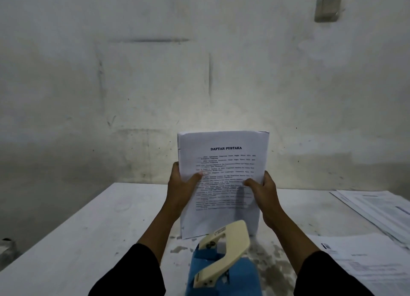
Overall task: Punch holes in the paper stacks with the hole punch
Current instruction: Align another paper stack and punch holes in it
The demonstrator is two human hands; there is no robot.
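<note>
Nearest the camera sits the hole punch (218, 258), blue base and cream lever, on the tabletop (73, 240) between the two dark-sleeved forearms; the lever is raised and nothing lies under it. Flecks scattered around its base could be punched-out chads or worn paint (too blurred to tell).

Just beyond it the paper stack (224, 180) stands upright, bottom edge on or just above the tabletop behind the punch, printed side facing the camera. The left hand (180, 189) grips its left edge, thumb across the front, and the right hand (264, 192) grips the right edge the same way. By the look of it the sheets are being squared up, so this stack is probably not yet punched; small marks along its left edge cannot be read as holes.

To the right, more papers (375, 209) lie spread flat on the tabletop, punched or not I cannot say. The punch itself stands directly in front of the stack, so the sheets must be laid down and fed in. Behind everything is a scuffed wall (155, 73) with a switch plate (328, 8).
</note>
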